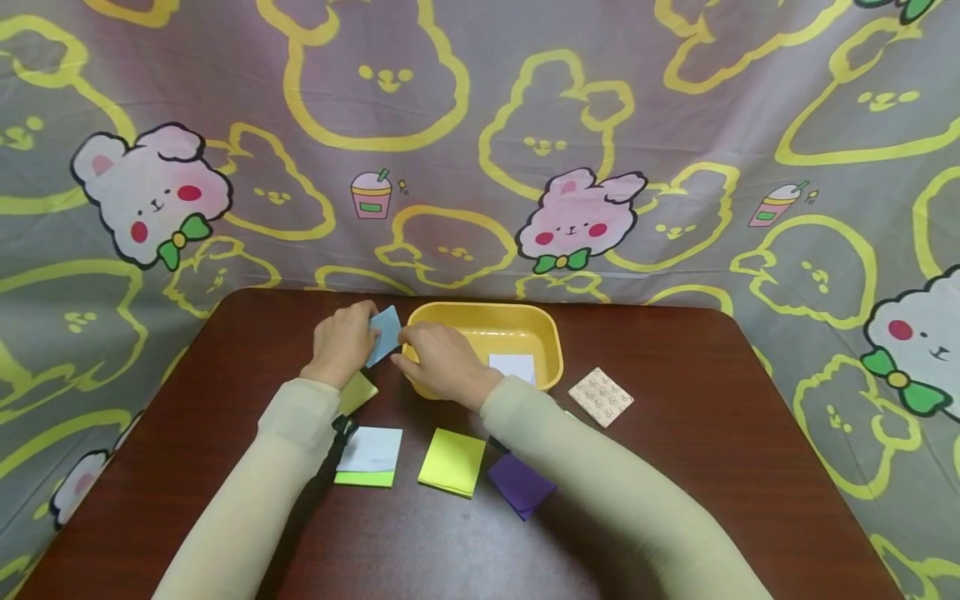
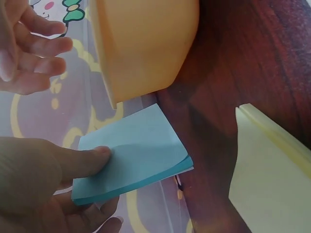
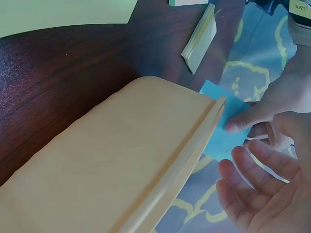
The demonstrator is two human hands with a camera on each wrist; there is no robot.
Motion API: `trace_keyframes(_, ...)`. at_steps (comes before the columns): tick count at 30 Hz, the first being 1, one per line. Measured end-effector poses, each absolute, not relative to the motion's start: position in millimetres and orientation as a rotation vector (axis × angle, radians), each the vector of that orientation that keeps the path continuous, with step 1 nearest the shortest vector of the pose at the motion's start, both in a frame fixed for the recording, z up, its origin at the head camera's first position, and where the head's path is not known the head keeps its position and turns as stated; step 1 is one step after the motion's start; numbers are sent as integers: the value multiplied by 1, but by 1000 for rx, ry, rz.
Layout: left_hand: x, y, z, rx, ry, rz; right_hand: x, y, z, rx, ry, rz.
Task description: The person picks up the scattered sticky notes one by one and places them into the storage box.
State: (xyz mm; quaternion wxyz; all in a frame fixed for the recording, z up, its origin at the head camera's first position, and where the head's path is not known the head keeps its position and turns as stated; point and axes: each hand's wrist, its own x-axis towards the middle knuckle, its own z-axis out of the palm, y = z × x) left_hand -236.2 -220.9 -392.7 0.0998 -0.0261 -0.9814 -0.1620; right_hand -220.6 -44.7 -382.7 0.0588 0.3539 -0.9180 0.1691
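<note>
- Two pale cream fabric sleeves (image 1: 240,492) are reaching in from the near side, over a dark red-brown, wood-grained table (image 1: 757,475).
- Nearest on the tabletop: a deep purple square paper pad (image 1: 521,486) is lying at an angle, partly under the line of the right sleeve.
- A bright yellow square paper pad (image 1: 452,462) is lying just left of it, slightly turned.
- Further left, a whitish square paper pad with a lime-green lower layer (image 1: 369,454) is lying with its green strip toward the person.
- Beyond that, a pale yellow paper pad (image 1: 357,392) is showing partly from behind the left wrist.
- Over on the right, a beige square pad with a small repeating print (image 1: 602,397) is lying cornerwise near the tray.
- Right hand (image 1: 446,360): fingers are bending loosely and spreading a little, holding nothing; it is hovering about the tray's left end. Cannot tell whether it is touching the rim.
- Left hand (image 1: 341,343): it is pinching a sky-blue square paper pad (image 1: 386,335), thumb flat on top, fingers underneath. The pad is tilting in the air, just left of the tray.
- A yellow plastic rounded-rectangular tray (image 1: 483,306) is sitting near the table's far edge, a white square of paper (image 1: 512,367) lying inside toward the right.
- Behind everything, a grey cartoon-printed cloth (image 1: 465,183) is hanging.
</note>
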Motion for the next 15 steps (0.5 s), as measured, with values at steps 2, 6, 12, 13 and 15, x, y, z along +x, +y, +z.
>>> trace_keyframes(2, -235, -221, -391, -76, -2898, -469, -221, -45, -383, 1073, -2780, 508)
trace_keyframes(6, -233, -220, -388, -74, -2895, -460, -222, -44, -383, 1072, -2772, 507)
trace_keyframes(12, -229, -221, -384, -93, -2878, -464, -222, -47, -380, 1078, -2764, 512)
trace_keyframes(13, -228, -221, -383, -98, -2873, -465, -222, -47, -379, 1079, -2765, 514)
trace_keyframes(15, -226, -221, -380, -104, -2859, -466, -222, -47, -378, 1076, -2770, 521)
